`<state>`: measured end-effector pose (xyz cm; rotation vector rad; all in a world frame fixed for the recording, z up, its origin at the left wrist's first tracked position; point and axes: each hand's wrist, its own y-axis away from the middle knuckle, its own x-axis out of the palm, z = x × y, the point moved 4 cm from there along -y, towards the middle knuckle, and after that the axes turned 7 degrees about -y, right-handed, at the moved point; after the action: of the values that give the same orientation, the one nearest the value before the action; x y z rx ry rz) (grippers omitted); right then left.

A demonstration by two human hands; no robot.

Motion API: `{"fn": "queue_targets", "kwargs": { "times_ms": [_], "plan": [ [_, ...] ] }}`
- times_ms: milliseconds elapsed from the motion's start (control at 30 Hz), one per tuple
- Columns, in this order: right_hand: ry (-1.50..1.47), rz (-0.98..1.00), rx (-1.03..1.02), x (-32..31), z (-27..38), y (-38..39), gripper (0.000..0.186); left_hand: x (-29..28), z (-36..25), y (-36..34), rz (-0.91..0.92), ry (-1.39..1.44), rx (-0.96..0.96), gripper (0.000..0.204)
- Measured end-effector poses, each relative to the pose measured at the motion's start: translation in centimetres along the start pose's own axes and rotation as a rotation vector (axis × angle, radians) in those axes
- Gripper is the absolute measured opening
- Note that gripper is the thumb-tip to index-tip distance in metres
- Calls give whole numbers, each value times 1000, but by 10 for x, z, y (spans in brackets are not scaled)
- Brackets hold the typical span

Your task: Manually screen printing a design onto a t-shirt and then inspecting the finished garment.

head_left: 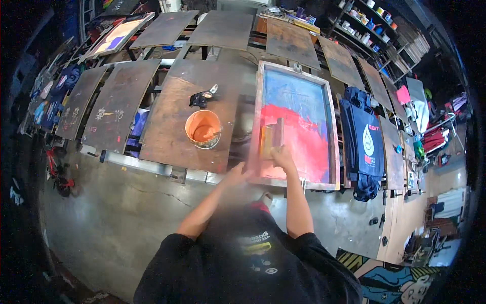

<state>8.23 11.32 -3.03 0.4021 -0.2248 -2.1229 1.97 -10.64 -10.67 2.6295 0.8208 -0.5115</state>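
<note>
A screen-printing frame (333, 116) lies in front of me, slightly to the right. Its mesh is blue at the far part and covered with red-pink ink (304, 152) nearer me. My right hand (281, 156) is closed around a squeegee (274, 136), which stands over the inked left half of the mesh. Beside the frame's near left corner is my left hand (237, 174); a hazy smear blurs its fingers, and I cannot tell whether it touches the frame.
On the board (167, 131) to the left stand an orange-stained tub (203, 129) and a small black-and-white item (203, 96). Navy printed bags (365, 144) lie on the right. More boards (223, 29) line the far side; shelves (362, 28) hold containers. Concrete floor (116, 213) lies nearer me.
</note>
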Motion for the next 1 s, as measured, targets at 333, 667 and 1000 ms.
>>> {"fn": "queue_targets", "kwargs": {
  "times_ms": [333,667,1000],
  "plan": [
    [398,-332,-183,0,-21,-18,40,-22,-14,6,75,3,80,60],
    [-79,194,103,2,14,-7,19,-24,-17,-1,134,-1,125,68],
    [198,267,151,1,39,-6,32,-24,-4,5,105,-48,64,70]
  ]
}}
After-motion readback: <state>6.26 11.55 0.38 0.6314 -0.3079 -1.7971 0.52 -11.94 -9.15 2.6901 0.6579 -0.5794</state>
